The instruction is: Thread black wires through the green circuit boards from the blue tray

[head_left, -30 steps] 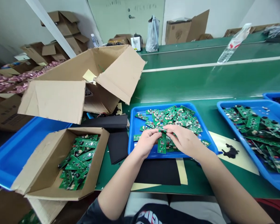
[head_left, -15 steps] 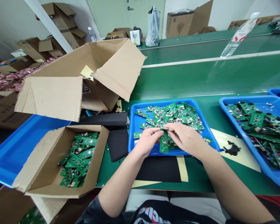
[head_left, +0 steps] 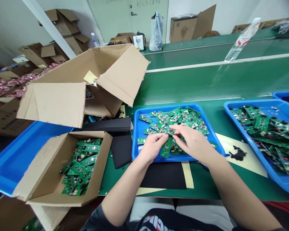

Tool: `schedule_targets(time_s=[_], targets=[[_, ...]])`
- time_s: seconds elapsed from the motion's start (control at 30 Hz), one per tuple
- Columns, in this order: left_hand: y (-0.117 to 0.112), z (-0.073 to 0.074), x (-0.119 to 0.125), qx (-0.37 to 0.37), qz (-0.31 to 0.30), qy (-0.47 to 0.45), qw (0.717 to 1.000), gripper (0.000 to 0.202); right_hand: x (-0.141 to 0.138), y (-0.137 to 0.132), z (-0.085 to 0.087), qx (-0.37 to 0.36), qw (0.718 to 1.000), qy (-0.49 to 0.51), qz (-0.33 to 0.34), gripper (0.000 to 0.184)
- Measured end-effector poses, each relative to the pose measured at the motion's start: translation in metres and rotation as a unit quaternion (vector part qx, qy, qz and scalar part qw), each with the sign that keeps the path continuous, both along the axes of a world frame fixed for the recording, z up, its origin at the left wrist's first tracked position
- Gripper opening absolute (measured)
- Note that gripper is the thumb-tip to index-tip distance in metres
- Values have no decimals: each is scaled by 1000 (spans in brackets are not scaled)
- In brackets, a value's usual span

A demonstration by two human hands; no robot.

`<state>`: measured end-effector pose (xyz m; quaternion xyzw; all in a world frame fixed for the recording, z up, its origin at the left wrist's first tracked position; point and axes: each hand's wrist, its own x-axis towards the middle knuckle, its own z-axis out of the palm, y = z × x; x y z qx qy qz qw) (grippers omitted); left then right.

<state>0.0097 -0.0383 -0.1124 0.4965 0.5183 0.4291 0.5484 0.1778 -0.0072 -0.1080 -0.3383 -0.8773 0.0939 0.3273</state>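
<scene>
The person's left hand [head_left: 153, 147] and right hand [head_left: 194, 142] hang over a blue tray [head_left: 135, 138] heaped with green circuit boards [head_left: 183, 120], nearly meeting above the pile. The fingers [head_left: 176, 131] of both hands bend inward and sit close together, but the hands hide their tips, so I cannot tell whether they clamp a board or only rest on one. One board [head_left: 166, 150] sticks out below the hands, its upper end hidden beneath them. The boards overlap so much that many edges are hard to make out. To the left, a cardboard box [head_left: 42, 175] on the green worktop [head_left: 207, 184] holds more boards [head_left: 79, 168]. To the right, a second blue tray [head_left: 255, 102] full of boards [head_left: 262, 123] runs off the edge of the view. A black sheet [head_left: 162, 177] lies against the near side of the first tray.
</scene>
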Motion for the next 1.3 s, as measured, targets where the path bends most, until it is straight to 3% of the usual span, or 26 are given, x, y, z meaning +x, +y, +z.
schedule_targets(time_s=[0.17,0.33,0.43,0.5,0.57,0.67,0.8,1.03,1.17,1.3], targets=[[1,1,-1,65,10,50,997,39,-3,-2,2,14,1000,20,7,40],[-1,12,-8,117,22,69,991,37,-8,-8,5,68,996,7,65,59],[-6,19,-10,147,34,67,986,40,-5,-10,8,77,994,50,65,63],[-9,22,-9,136,48,39,989,41,-2,-11,10,88,988,123,37,55],[-11,23,-7,94,51,-20,994,38,1,-12,13,85,979,184,17,34],[-13,20,-3,48,36,-78,995,40,0,-13,13,26,980,197,13,12],[-14,14,-2,125,38,21,991,39,-5,-13,9,-27,982,189,-15,12],[-12,5,-3,276,20,196,941,35,-7,-11,2,-136,959,248,-23,8],[-12,5,-3,315,-3,232,920,38,-8,-10,0,-167,945,281,-16,7],[-13,5,-3,314,-23,226,922,39,-9,-10,1,-144,947,285,-21,7]])
